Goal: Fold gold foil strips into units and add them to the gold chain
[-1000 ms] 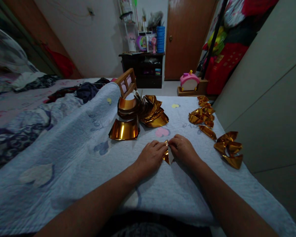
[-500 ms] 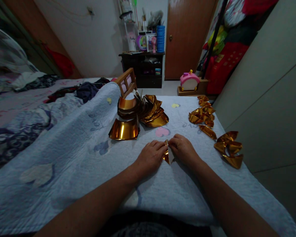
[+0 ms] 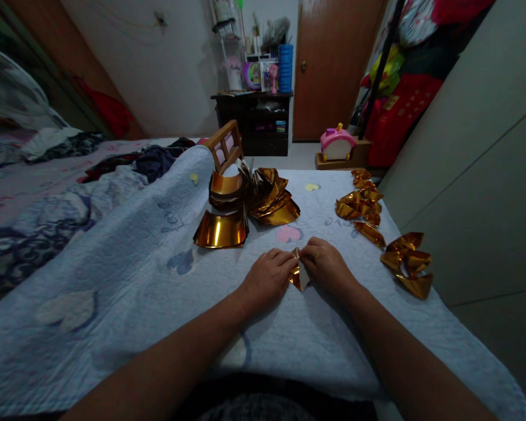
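A small sheet of gold foil paper (image 3: 295,278), partly folded with its pale back showing, lies on the blue quilted cover between my hands. My left hand (image 3: 272,275) presses its left side with the fingers together. The fingers of my right hand (image 3: 325,261) pinch its upper right edge. Beyond my hands stand curved stacks of gold foil paper (image 3: 221,229), fanned out. Several folded gold foil pieces (image 3: 359,202) lie in a row along the right side, with another cluster of folded pieces (image 3: 409,263) nearer to me.
The quilted cover (image 3: 158,345) rises into a slope at the left. Past its far edge are a wooden rail (image 3: 223,146), a pink toy (image 3: 336,143) and a dark cabinet (image 3: 252,126). A pale panel (image 3: 482,175) borders the right side. Rumpled bedding (image 3: 65,216) lies far left.
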Tool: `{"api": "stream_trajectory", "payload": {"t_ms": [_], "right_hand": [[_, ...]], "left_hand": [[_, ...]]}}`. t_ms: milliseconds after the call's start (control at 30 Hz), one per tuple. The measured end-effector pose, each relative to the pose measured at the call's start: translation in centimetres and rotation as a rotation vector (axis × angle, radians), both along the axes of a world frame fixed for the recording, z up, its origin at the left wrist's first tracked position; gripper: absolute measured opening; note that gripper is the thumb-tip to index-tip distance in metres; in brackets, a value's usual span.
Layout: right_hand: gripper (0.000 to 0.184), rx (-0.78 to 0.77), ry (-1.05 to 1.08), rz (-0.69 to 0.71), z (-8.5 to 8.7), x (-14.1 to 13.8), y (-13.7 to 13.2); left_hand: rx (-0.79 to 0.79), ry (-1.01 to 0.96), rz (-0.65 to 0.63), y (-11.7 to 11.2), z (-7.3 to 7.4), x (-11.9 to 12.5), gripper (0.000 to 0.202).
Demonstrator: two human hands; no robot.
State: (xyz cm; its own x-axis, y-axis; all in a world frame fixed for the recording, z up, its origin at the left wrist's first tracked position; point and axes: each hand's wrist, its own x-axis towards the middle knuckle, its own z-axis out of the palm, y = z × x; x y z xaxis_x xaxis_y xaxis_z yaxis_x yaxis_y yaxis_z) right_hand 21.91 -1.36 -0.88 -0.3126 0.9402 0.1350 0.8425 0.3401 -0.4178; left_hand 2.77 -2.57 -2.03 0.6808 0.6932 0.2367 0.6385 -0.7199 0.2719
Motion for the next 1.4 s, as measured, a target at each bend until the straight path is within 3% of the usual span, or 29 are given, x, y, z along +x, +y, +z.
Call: {"api": "stream_trajectory", "payload": {"t_ms": [500, 900, 1400], "right_hand": [[0.023, -0.014, 0.007, 0.012, 0.00, 0.01, 0.00], [0.030, -0.042, 0.023, 0.088, 0.21, 0.59, 0.01], [0.031, -0.047, 0.014, 0.062, 0.46, 0.68, 0.20]], "left_hand": [[-0.006, 0.012, 0.002, 0.03, 0.05, 0.01, 0.026], [-0.005, 0.127, 0.021, -0.13, 0.00, 0.02, 0.039], [0.047, 0.147, 0.018, -0.07, -0.29, 0.12, 0.037]]}}
